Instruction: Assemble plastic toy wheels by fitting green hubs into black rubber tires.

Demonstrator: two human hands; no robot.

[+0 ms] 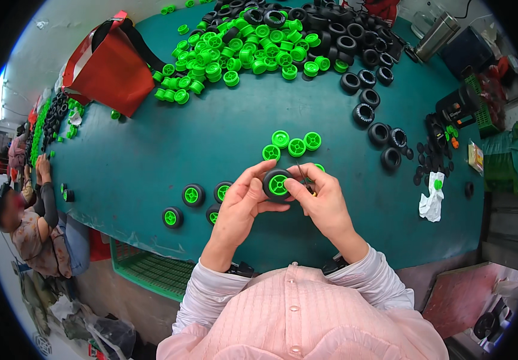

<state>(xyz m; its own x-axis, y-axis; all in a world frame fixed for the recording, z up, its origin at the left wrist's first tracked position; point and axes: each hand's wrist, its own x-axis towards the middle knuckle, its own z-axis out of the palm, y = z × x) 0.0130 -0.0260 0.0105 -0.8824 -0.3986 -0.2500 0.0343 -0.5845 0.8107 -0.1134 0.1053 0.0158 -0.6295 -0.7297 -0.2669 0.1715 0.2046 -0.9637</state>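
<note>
Between both hands, in front of my chest, is a small toy wheel [277, 185]: a green spoked rim inside a black rubber tyre. My left hand [239, 205] grips it from the left, fingers curled behind the tyre. My right hand [327, 204] presses its thumb on the rim's right side. A thin dark tool [301, 174], its kind unclear, is also in the right hand, mostly hidden by the fingers. Just beyond the hands lie several bare green rims [296, 147]. Beside my left hand rest several tyred wheels [191, 195], one partly covered by the hand.
A big pile of green rims [247, 51] and black tyres [346, 44] covers the table's far side. Loose tyres [379, 134] trail down the right. A red bag [112, 72] stands far left; white paper [431, 204] lies right. Another person [30, 228] sits at the left edge.
</note>
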